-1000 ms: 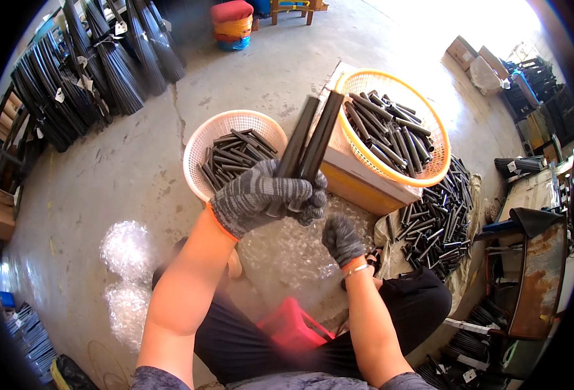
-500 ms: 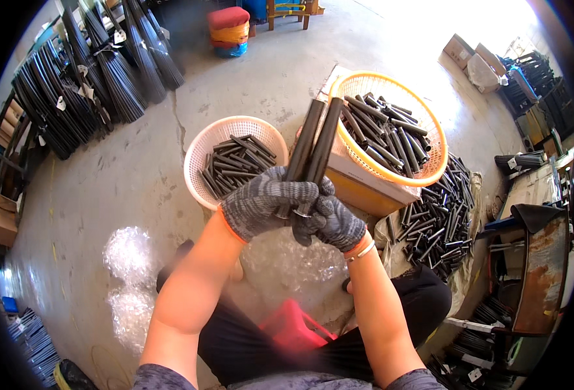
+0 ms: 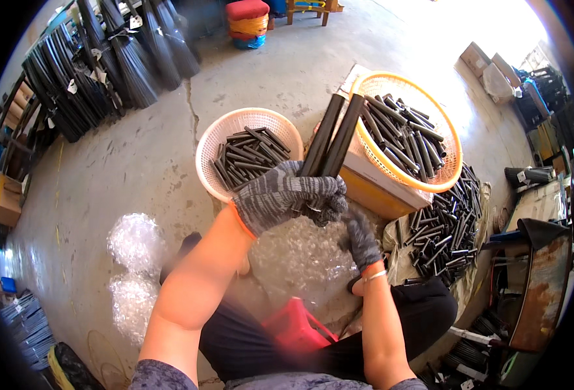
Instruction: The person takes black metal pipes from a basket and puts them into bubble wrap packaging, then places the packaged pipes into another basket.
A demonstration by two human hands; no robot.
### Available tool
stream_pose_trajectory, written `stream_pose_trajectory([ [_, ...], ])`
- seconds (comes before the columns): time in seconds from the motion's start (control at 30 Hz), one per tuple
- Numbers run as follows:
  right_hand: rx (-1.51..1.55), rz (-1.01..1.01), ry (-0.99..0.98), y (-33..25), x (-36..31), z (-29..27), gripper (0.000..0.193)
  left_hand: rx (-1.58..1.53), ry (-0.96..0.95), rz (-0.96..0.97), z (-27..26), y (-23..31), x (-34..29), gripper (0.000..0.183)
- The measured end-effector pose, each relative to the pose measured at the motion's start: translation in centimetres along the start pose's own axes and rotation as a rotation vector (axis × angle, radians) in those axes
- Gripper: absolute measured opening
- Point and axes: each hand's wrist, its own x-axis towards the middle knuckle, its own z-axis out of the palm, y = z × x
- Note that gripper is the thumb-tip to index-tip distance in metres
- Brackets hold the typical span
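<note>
My left hand [image 3: 285,197], in a grey knit glove, is wrapped round the lower ends of two black tubes [image 3: 331,140]. They slant up and to the right, side by side. My right hand [image 3: 363,244], also gloved, is apart from the tubes, just below and right of my left hand; motion smears its fingers. Beyond my left hand stands a pale pink basket [image 3: 203,159] with thinner black tubes [image 3: 246,155] in it. Right of the held tubes, an orange-rimmed basket [image 3: 456,168] holds many black tubes [image 3: 407,133].
The orange-rimmed basket rests on a cardboard box [image 3: 381,195]. A heap of short black tubes [image 3: 448,224] lies on a sheet at the right. Clear plastic bundles [image 3: 135,242] sit at the left, and more clear plastic [image 3: 306,253] lies below my hands. A red stool [image 3: 296,325] is between my legs.
My right hand has come off the tubes and moved down and right. My left hand still grips both tubes. The whole view has shifted slightly.
</note>
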Motion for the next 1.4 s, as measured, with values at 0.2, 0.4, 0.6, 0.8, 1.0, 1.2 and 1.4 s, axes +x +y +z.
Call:
stream_pose_trajectory([
  [0.2,0.049,-0.373,-0.341,-12.5,2.1,7.3,0.044,-0.136,-0.104,0.083,0.1,0.3,0.2,0.034],
  [0.4,0.626,-0.083,-0.033,-6.4,2.6,3.1,0.017,0.872,-0.076,0.393,0.0,-0.1,0.3,0.025],
  [0.6,0.345,0.023,-0.008,-5.6,1.8,4.0,0.019,0.152,0.196,0.347,0.2,0.4,0.3,0.031],
  [0.8,-1.381,0.367,0.087,16.8,-2.0,-8.8,0.025,-0.158,0.368,0.559,0.5,4.6,0.7,0.02],
  [1.0,-0.636,0.57,0.315,11.2,-1.4,-1.9,0.05,-0.071,0.377,0.353,-0.5,3.1,0.2,0.018],
  [1.2,0.387,-0.211,-0.276,-12.5,2.4,9.3,0.052,-0.033,0.282,0.323,-0.5,1.9,0.2,0.021],
  [1.4,0.669,0.081,-0.231,-7.6,2.3,11.3,0.02,0.11,0.489,0.329,-1.0,2.2,0.1,0.016],
])
